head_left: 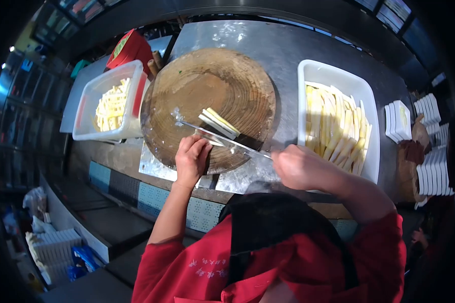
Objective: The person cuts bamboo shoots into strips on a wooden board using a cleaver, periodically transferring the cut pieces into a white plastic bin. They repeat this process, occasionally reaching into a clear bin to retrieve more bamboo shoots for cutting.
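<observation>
A round wooden chopping board [207, 86] lies on the steel counter. On it rest a few pale yellow strips [218, 122], stacked side by side. My right hand [301, 166] grips the handle of a long knife [222, 140], whose blade lies flat across the board's near edge, just under the strips. My left hand [192, 157] sits at the board's near rim, fingers curled beside the blade and the strips; whether it pinches a strip is hidden.
A white tray [308, 70] of long yellow strips stands at the right. A clear tub [88, 108] of cut strips sits at the left, a red object behind it. Stacks of small white dishes [432, 146] fill the far right. Below left are the floor and packaged goods.
</observation>
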A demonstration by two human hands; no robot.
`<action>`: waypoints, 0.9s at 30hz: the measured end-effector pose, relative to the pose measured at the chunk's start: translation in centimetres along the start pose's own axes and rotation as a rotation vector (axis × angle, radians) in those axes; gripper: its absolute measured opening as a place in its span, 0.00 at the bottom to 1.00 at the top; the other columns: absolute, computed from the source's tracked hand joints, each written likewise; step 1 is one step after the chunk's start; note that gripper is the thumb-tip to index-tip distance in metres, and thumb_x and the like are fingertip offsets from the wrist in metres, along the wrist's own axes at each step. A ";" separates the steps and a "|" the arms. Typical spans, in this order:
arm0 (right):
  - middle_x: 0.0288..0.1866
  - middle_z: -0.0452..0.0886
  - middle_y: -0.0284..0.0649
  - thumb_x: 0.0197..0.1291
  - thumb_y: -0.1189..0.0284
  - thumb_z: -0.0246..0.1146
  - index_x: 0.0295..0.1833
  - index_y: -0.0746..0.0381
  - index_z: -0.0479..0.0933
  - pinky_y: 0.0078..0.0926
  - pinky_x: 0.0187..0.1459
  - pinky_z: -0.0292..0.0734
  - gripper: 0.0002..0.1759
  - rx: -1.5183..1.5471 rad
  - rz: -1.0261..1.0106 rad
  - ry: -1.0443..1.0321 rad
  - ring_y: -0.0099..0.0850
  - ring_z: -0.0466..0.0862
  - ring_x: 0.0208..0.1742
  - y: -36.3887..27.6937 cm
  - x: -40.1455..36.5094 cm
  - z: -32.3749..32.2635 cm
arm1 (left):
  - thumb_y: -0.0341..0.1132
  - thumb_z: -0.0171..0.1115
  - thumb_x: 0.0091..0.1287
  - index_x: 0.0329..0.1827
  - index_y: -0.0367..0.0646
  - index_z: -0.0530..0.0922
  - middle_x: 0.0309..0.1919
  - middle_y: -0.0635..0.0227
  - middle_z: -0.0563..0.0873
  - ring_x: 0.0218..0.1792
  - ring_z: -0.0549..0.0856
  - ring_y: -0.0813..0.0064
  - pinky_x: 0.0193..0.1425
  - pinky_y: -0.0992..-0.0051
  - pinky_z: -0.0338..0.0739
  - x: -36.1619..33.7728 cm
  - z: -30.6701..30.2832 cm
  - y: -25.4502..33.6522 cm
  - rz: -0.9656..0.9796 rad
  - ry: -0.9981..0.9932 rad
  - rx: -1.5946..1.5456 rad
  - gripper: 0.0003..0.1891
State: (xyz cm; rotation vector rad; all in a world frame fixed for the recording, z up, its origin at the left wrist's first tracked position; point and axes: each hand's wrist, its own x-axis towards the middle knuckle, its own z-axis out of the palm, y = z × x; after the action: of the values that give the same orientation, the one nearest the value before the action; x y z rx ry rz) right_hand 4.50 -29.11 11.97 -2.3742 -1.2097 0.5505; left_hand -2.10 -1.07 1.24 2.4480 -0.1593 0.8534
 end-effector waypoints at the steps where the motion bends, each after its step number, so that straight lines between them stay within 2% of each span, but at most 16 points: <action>1: 0.26 0.78 0.60 0.62 0.71 0.57 0.32 0.70 0.74 0.50 0.39 0.75 0.12 0.006 0.013 0.020 0.58 0.81 0.34 0.1 -0.5 -0.2 | 0.26 0.74 0.50 0.36 0.41 0.82 0.37 0.61 0.83 0.40 0.82 0.58 0.43 0.65 0.79 0.0 -0.2 0.2 -0.040 -0.016 0.002 0.11; 3: 0.26 0.78 0.60 0.62 0.68 0.59 0.31 0.69 0.73 0.48 0.36 0.74 0.14 0.157 0.108 0.008 0.58 0.81 0.33 0.8 -2.9 -1.0 | 0.27 0.74 0.50 0.35 0.42 0.83 0.36 0.61 0.83 0.39 0.82 0.59 0.44 0.65 0.79 0.0 0.2 -0.2 -0.050 -0.020 0.009 0.10; 7: 0.25 0.77 0.60 0.62 0.66 0.61 0.31 0.68 0.73 0.46 0.34 0.73 0.15 0.294 0.356 0.182 0.58 0.79 0.32 0.9 -7.9 -1.5 | 0.27 0.73 0.52 0.32 0.41 0.82 0.35 0.60 0.82 0.40 0.82 0.57 0.45 0.64 0.78 3.3 2.7 -0.4 -0.041 -0.114 -0.010 0.07; 10: 0.18 0.78 0.44 0.61 0.70 0.63 0.31 0.67 0.75 0.30 0.23 0.72 0.11 0.501 0.635 0.431 0.31 0.79 0.18 0.9 -11.9 -1.7 | 0.27 0.71 0.53 0.31 0.41 0.81 0.34 0.59 0.82 0.40 0.81 0.55 0.46 0.62 0.77 6.9 4.6 0.3 0.017 -0.155 0.049 0.06; 11: 0.17 0.75 0.35 0.62 0.69 0.62 0.32 0.66 0.76 0.23 0.18 0.69 0.11 0.570 0.633 0.567 0.20 0.75 0.15 2.1 -13.8 -0.6 | 0.27 0.70 0.54 0.31 0.41 0.81 0.34 0.59 0.81 0.40 0.81 0.55 0.46 0.62 0.76 8.2 5.0 1.5 0.044 -0.116 0.077 0.05; 13: 0.16 0.74 0.34 0.63 0.71 0.61 0.34 0.67 0.75 0.22 0.17 0.68 0.10 0.596 0.859 0.727 0.20 0.74 0.14 1.9 -16.9 -1.6 | 0.25 0.69 0.54 0.30 0.41 0.81 0.33 0.60 0.81 0.40 0.80 0.56 0.45 0.61 0.76 10.8 6.4 4.4 0.176 -0.078 0.086 0.05; 14: 0.16 0.74 0.35 0.62 0.71 0.61 0.34 0.67 0.75 0.23 0.16 0.68 0.09 0.669 0.874 0.842 0.21 0.73 0.13 1.8 -18.6 -1.6 | 0.24 0.70 0.52 0.31 0.42 0.82 0.34 0.61 0.82 0.41 0.81 0.56 0.46 0.62 0.76 11.9 7.3 6.4 0.288 -0.064 -0.010 0.06; 15: 0.15 0.73 0.35 0.61 0.72 0.61 0.34 0.68 0.75 0.24 0.14 0.67 0.08 0.737 0.885 0.958 0.21 0.72 0.12 2.0 -20.2 -1.3 | 0.24 0.70 0.52 0.32 0.43 0.82 0.36 0.61 0.83 0.42 0.81 0.56 0.48 0.62 0.77 12.3 8.8 8.3 0.313 -0.076 -0.106 0.07; 16: 0.15 0.73 0.35 0.61 0.72 0.61 0.34 0.68 0.75 0.24 0.14 0.67 0.08 0.743 0.897 0.974 0.21 0.72 0.12 2.4 -22.0 -0.7 | 0.24 0.70 0.51 0.32 0.43 0.82 0.36 0.61 0.84 0.43 0.81 0.57 0.49 0.63 0.77 12.6 10.4 10.0 0.357 -0.127 -0.177 0.07; 19: 0.15 0.72 0.34 0.63 0.76 0.60 0.36 0.69 0.76 0.21 0.13 0.65 0.07 0.796 0.889 1.227 0.20 0.71 0.11 2.2 -26.3 0.7 | 0.25 0.69 0.52 0.32 0.42 0.82 0.35 0.61 0.85 0.41 0.82 0.57 0.49 0.63 0.79 12.7 14.8 16.0 0.523 -0.410 -0.296 0.06; 20: 0.15 0.72 0.34 0.63 0.76 0.60 0.36 0.69 0.76 0.21 0.13 0.65 0.07 0.790 0.905 1.255 0.20 0.71 0.11 1.9 -27.4 1.2 | 0.26 0.70 0.52 0.32 0.41 0.83 0.33 0.60 0.85 0.41 0.83 0.58 0.47 0.65 0.79 12.0 16.0 17.7 0.512 -0.510 -0.367 0.06; 22: 0.15 0.72 0.33 0.63 0.76 0.59 0.36 0.69 0.76 0.21 0.14 0.64 0.06 0.740 0.940 1.341 0.20 0.71 0.11 1.5 -29.6 2.2 | 0.31 0.71 0.53 0.35 0.40 0.83 0.32 0.58 0.86 0.39 0.84 0.57 0.45 0.65 0.80 11.2 18.7 20.6 0.622 -0.623 -0.409 0.08; 23: 0.15 0.72 0.33 0.63 0.76 0.59 0.36 0.69 0.76 0.21 0.14 0.64 0.06 0.740 0.951 1.363 0.20 0.71 0.11 1.3 -30.4 2.8 | 0.31 0.71 0.53 0.35 0.40 0.83 0.32 0.58 0.86 0.39 0.84 0.57 0.45 0.65 0.80 10.6 19.6 22.2 0.643 -0.632 -0.417 0.08; 25: 0.15 0.72 0.33 0.64 0.76 0.59 0.36 0.68 0.76 0.20 0.15 0.63 0.06 0.751 1.025 1.394 0.20 0.70 0.11 0.9 -31.7 3.8 | 0.37 0.72 0.56 0.40 0.38 0.83 0.32 0.56 0.86 0.36 0.85 0.54 0.43 0.64 0.81 10.0 20.7 25.0 0.363 -0.794 -0.210 0.14; 26: 0.15 0.72 0.33 0.64 0.76 0.59 0.36 0.68 0.76 0.20 0.15 0.63 0.06 0.754 1.029 1.414 0.20 0.70 0.11 0.8 -32.2 4.5 | 0.37 0.72 0.56 0.40 0.38 0.83 0.32 0.56 0.86 0.36 0.85 0.54 0.43 0.64 0.81 9.7 21.4 25.4 0.382 -0.798 -0.210 0.14; 27: 0.15 0.72 0.33 0.64 0.76 0.59 0.36 0.68 0.76 0.19 0.15 0.64 0.05 0.811 1.007 1.438 0.19 0.70 0.11 0.8 -32.5 5.2 | 0.41 0.74 0.54 0.37 0.36 0.82 0.27 0.56 0.85 0.30 0.85 0.56 0.38 0.64 0.81 9.4 22.3 25.8 0.377 -0.757 -0.130 0.17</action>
State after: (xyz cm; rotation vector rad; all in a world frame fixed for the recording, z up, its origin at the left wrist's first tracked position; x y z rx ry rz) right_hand -15.33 -55.40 12.32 -1.6728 0.7317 -0.3954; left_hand 10.29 -34.09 3.99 2.5260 -0.9347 0.0000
